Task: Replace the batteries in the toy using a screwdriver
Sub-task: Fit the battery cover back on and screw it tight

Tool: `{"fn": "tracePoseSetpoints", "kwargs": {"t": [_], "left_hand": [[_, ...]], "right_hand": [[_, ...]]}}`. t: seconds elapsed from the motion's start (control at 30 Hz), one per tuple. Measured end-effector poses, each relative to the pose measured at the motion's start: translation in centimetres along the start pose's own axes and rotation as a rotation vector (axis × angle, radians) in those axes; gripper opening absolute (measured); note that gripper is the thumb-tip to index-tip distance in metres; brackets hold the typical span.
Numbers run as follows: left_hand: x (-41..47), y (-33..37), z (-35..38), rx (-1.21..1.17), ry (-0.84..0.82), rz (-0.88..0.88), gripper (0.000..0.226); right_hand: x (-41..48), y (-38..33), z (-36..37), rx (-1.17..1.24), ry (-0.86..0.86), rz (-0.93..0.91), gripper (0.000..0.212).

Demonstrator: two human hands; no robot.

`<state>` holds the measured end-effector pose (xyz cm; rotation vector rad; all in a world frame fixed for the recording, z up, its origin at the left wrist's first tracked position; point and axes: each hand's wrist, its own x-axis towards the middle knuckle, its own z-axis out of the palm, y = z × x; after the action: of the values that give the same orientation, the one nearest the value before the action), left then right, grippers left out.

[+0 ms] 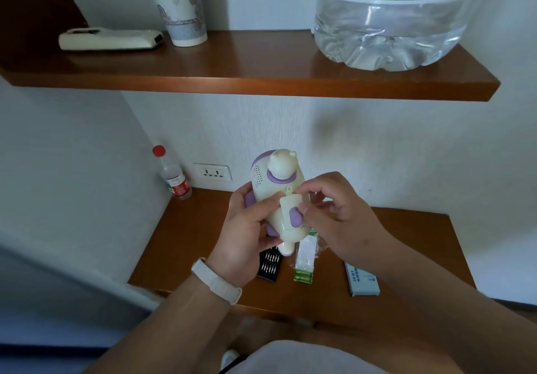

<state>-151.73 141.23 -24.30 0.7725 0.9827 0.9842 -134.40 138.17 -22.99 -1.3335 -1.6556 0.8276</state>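
Wood, reddish-brown, forms the upper shelf point(261, 83), which carries a large clear water jug point(389, 33) at the right, a patterned paper cup point(183, 10) and a cream remote control point(107, 39) lying at the left. A lower desk point(406, 243) of the same wood meets the white wall below. Above this desk, clear of its surface, the left hand point(247, 228) wraps its fingers round the flank of the cream-and-purple toy point(270, 181), whose head points away from the person. The right hand point(340, 216) pinches a cream cover plate point(290, 208) between thumb and forefinger, the plate lying against the toy's body; whether it is latched cannot be told. On the desk beneath the hands lie a grey-blue box point(361, 279), a green battery pack point(305, 260) and a black bit case point(270, 266), partly hidden. A red-capped bottle point(174, 179) stands in the left corner, beside a wall socket point(213, 172). A white wristband point(216, 280) circles the left wrist.
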Motion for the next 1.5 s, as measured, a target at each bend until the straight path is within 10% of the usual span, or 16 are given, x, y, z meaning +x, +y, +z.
{"fn": "tracePoseSetpoints", "kwargs": {"t": [0.23,0.93,1.5], "left_hand": [[-0.7,0.9,0.3,-0.021,0.009,0.082,0.062],[-0.6,1.4,1.0,0.060,-0.087,0.237,0.072],[-0.2,1.1,2.4,0.122,-0.062,0.228,0.074]], "right_hand": [[-0.1,-0.2,1.4,0.180,0.043,-0.050,0.039],[0.0,-1.6,0.5,0.321,0.193,-0.037,0.009],[0.0,-2.3,-0.5,0.394,0.159,0.199,0.043]]}}
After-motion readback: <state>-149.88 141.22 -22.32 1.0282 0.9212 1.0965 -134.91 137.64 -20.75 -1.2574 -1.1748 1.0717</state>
